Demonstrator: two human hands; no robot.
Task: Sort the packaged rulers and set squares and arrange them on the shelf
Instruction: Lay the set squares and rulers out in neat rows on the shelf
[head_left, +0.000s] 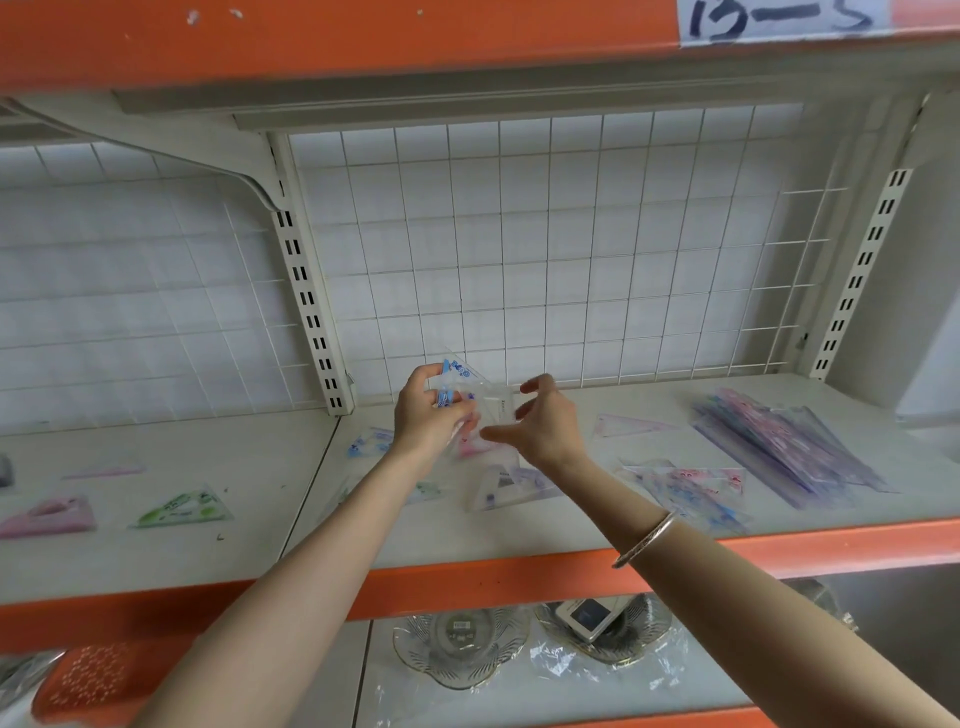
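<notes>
Above the white shelf (467, 540), the left hand (426, 415) pinches a blue-printed packaged set square (470, 382). The right hand (543, 423) hovers at its right edge with fingers spread; contact is unclear.

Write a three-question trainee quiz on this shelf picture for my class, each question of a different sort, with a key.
1. True or false: the left hand grips a blue-printed set square packet.
2. Where on the shelf does the pile of long packets lie? A left end; B middle; C right side.
3. Fill in: the bracelet sits on the ___ wrist.
Key: 1 true; 2 C; 3 right.
</notes>
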